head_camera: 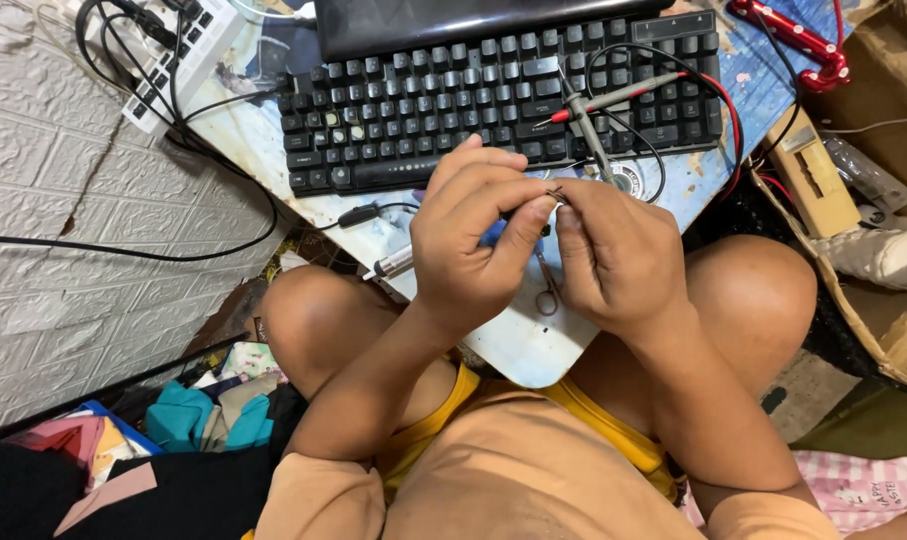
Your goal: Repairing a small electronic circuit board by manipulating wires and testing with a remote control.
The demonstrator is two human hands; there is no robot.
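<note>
- Two bare hands are held together above a small pale blue board (534, 345) that is rested across the person's knees.
- A black keyboard (494, 105) is laid on the far part of the board, with a red probe (614, 100) and a grey probe (586, 125) and their leads placed across its keys.
- A white power strip (179, 55) with black cables is seen at the upper left, beside a white brick-pattern wall (64, 250).
- Crumpled cloth (189, 415) is piled on the floor at the lower left; a red tool (799, 45) is lying at the upper right.
- The left hand (474, 235) is curled, its fingertips (539, 205) pinched on a tiny metal part (556, 195).
- The right hand (619, 255) is likewise closed, its thumb and forefinger meeting on the same part.
- A screwdriver (394, 264) and small scissors (548, 290) are left on the board beneath the hands.
</note>
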